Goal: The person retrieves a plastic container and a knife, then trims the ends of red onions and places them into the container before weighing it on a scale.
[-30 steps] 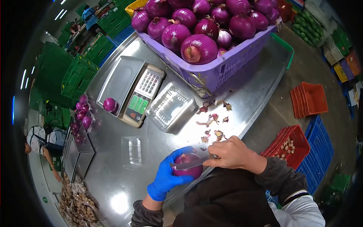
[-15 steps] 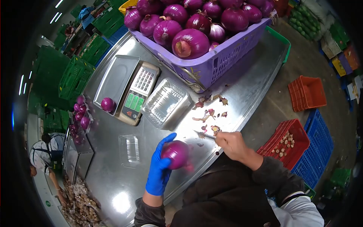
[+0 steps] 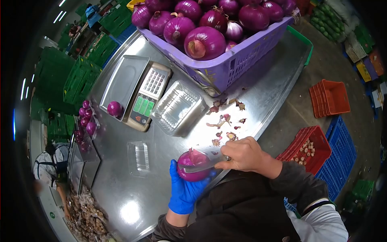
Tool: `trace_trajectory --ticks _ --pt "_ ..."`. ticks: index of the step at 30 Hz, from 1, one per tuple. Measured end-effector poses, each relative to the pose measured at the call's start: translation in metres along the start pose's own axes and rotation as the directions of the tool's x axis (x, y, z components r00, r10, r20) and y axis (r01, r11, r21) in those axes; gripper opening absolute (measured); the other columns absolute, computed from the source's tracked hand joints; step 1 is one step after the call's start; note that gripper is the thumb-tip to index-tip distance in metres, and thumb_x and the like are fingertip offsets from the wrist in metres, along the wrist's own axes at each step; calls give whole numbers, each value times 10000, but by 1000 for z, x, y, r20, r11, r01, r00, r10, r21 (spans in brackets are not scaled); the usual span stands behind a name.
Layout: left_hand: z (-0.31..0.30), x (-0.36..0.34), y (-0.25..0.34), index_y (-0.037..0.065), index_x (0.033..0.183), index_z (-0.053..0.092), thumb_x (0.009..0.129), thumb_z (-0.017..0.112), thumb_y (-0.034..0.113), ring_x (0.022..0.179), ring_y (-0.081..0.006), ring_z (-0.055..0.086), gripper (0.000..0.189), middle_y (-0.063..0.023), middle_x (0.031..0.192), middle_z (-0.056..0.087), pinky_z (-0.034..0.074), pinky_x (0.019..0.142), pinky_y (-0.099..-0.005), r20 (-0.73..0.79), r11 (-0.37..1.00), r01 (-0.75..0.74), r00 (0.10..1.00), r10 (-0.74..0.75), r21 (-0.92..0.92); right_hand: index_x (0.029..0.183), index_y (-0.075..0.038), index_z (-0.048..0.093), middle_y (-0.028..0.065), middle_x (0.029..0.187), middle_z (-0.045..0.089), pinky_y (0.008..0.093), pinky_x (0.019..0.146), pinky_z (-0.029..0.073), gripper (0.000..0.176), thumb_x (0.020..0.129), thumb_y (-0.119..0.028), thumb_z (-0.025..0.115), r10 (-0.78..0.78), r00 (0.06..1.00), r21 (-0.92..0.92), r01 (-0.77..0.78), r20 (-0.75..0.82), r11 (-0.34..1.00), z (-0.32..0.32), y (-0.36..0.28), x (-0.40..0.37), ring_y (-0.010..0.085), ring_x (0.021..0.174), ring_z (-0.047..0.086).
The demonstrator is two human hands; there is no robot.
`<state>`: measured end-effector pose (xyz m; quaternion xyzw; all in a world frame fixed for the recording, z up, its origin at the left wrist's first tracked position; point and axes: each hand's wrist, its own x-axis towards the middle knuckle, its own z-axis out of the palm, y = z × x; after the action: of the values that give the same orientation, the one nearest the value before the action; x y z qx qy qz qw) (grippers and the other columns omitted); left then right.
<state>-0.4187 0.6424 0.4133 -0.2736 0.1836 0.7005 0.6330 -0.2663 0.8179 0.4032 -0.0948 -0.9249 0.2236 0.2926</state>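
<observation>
My left hand (image 3: 184, 197), in a blue glove, cups a large red onion (image 3: 197, 176) from below and the left side, its dry papery neck facing up. A knife (image 3: 198, 166) is gripped in my bare right hand (image 3: 244, 155), the fingers wrapped round its handle. Its blade lies across the onion, just below the neck. Both hands are over the front edge of a steel table (image 3: 117, 173). Onion skin scraps and cut ends (image 3: 223, 119) are scattered beyond the knife. A single clear plastic tray (image 3: 138, 159) lies to the left.
A purple crate (image 3: 231, 64) heaped with red onions stands at the back. Left of it are stacked clear trays (image 3: 177, 108) and a weighing scale (image 3: 149, 90) bearing one onion (image 3: 115, 109). Red crates (image 3: 304, 147) stand at right. A person (image 3: 50, 163) bends over bagged produce (image 3: 86, 209) at left.
My left hand has moved right and down, and the onion is turned so its neck faces up. The knife has come from the scraps leftward onto the onion.
</observation>
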Motion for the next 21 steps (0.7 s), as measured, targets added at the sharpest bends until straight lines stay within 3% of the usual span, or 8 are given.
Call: trace_trajectory --ticks 6,10,11,12,14,16,18,21 --pt "17 -3 -3 -10 1350 398 840 499 666 979 -467 571 853 -264 1281 504 555 767 -526 -106 997 -68 992 70 24 654 -98 515 21 553 446 342 387 390 496 812 -548 649 0 1000 38 -2 30 999 -1 -2 7 196 455 518" --pt "6 -3 -4 23 1340 421 833 518 639 1005 -454 571 804 -256 1265 513 548 791 -523 -8 989 -94 995 96 118 789 -157 639 30 631 533 340 420 433 265 840 -417 652 88 994 8 -89 58 996 25 37 -26 218 490 562" --pt "6 -3 -3 31 1340 425 830 527 629 1026 -445 573 792 -253 1258 519 544 808 -524 49 974 -146 989 140 171 880 -211 713 32 696 593 337 444 454 158 864 -345 630 133 991 -14 -133 28 991 28 48 -38 225 506 581" --pt "11 -2 -2 31 1340 425 830 527 629 1026 -445 573 792 -253 1258 519 544 808 -524 61 974 -149 988 141 168 968 -196 731 44 713 633 376 511 496 183 890 -293 597 398 886 -73 -392 238 917 18 61 -52 268 558 612" --pt "23 -10 -3 34 1349 420 819 564 589 1065 -443 568 781 -255 1228 538 546 801 -519 -17 938 -271 959 281 218 920 -172 728 46 707 656 384 537 505 191 911 -278 569 566 756 57 -614 329 787 10 37 -41 268 596 631" --pt "13 6 8 30 1353 417 811 584 561 1084 -449 562 778 -264 1254 522 551 811 -507 46 982 -147 989 143 121 925 -147 720 68 706 654 394 539 496 207 918 -288 569 369 878 70 -407 306 911 24 24 -36 272 610 635" --pt "4 3 7 16 1374 392 798 640 479 1129 -456 542 779 -269 1312 482 547 857 -512 99 924 -248 968 229 291 868 -139 688 72 688 614 403 520 475 233 901 -352 601 419 875 198 -467 242 862 21 6 -17 271 571 610" --pt "0 5 9 12 1411 346 767 713 353 1197 -464 502 816 -267 1359 444 513 948 -518 173 839 -406 914 367 361 683 -124 556 16 588 487 347 429 410 369 826 -443 673 203 978 161 -208 44 965 16 -7 8 194 476 539"
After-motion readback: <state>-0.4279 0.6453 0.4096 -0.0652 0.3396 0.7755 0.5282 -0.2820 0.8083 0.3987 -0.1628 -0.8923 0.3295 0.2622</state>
